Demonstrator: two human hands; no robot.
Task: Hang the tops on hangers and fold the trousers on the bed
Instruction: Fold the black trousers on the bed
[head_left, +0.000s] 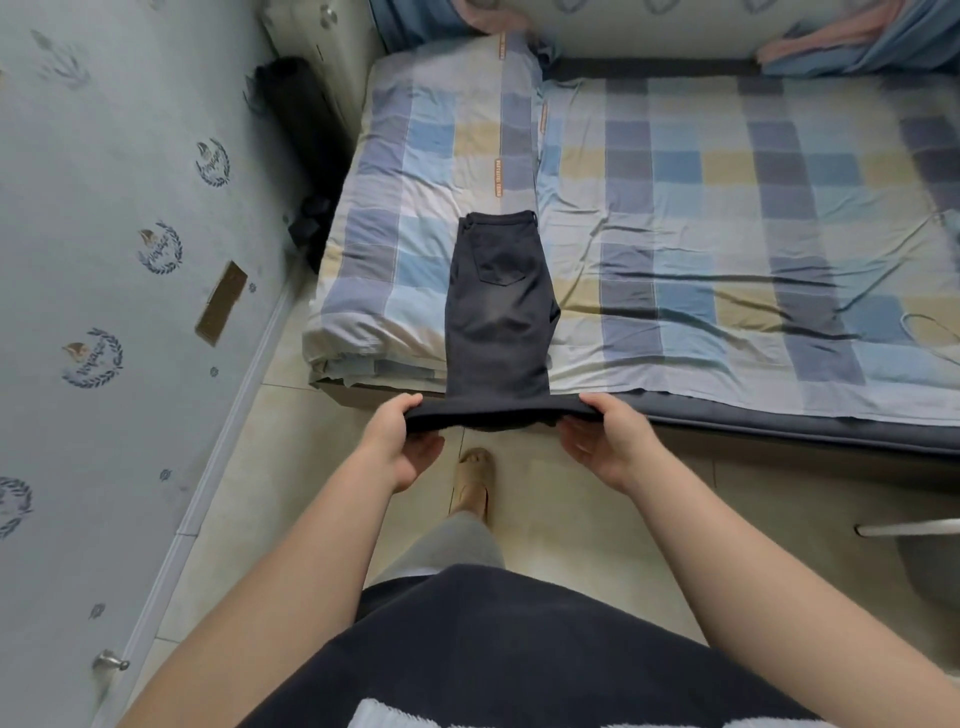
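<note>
Your trousers (498, 312) lie folded lengthwise on the near left part of the bed (727, 218), waistband away from you and back pocket up. They run along the right edge of the folded quilt (410, 171), and the leg end is lifted off the mattress edge between your hands. Starting at the left, the risk is uneven ground: the quilt looks higher than the sheet beside it, so when you bring the legs over toward the waistband, the fold may land tilted or slide off to the right. Your left hand (402, 447) pinches the left corner of the lifted end, thumb on top and fingers curled beneath. If that pinch has caught only the upper layer, the lower leg could drop and hang over the bed's edge. In the middle the cloth seems to sag a little between the hands, and slack there would likely press into a crease. Your right hand (610, 441) grips the right corner the same way, thumb over and fingers under; if it travels ahead of the left, the edges will not line up. Both forearms reach forward about level, hands just off the bed's edge, palms turned in toward each other.
</note>
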